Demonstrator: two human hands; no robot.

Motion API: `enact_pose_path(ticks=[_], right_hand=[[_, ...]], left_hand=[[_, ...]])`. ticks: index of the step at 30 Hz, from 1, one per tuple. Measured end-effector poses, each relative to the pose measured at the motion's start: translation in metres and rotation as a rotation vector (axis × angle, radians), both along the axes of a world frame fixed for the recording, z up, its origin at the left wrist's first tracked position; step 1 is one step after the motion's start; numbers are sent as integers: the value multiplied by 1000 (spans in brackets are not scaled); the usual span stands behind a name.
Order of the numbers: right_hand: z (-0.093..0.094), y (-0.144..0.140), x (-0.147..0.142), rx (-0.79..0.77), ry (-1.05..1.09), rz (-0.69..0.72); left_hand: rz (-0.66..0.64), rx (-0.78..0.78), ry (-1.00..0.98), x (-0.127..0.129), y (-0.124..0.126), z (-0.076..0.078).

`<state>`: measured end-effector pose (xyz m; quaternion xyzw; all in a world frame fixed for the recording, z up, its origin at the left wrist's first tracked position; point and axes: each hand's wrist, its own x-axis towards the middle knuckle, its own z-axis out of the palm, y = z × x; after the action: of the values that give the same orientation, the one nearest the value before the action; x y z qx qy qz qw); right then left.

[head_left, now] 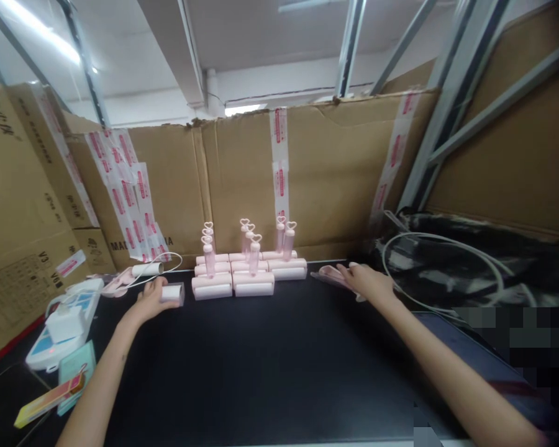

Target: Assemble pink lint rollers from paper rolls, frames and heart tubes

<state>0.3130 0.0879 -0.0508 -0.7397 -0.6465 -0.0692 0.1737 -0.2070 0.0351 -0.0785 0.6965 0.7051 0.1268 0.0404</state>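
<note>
My left hand [153,299] is closed round a white sticky-paper roll [171,294] with a clear wrapper, at the left of the black tabletop. Behind it lie another white roll [148,269] and a pink plastic piece [117,283]. To the right, my right hand [367,279] closes on a pink plastic part [331,275] lying low over the table; its exact shape is partly hidden by the fingers. Between the hands, several pink lint rollers [254,284] stand in rows, their clear-pink handles upright with heart-shaped loops on top.
Cardboard walls [242,180] close off the back and left. At left lie a white power strip [65,326] with a plug, a teal packet [77,375] and a yellow-orange box [49,400]. A white cable [440,236] loops over black plastic at right.
</note>
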Motion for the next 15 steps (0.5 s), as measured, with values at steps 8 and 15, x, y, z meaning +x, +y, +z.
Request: enact_pose_path(ticks=[8, 15], right_hand=[[5, -6, 3, -54, 7, -66], [4, -8, 0, -39, 56, -61]], left_hand=[[17, 223, 45, 2, 7, -16], [-181, 391, 182, 48, 3, -1]])
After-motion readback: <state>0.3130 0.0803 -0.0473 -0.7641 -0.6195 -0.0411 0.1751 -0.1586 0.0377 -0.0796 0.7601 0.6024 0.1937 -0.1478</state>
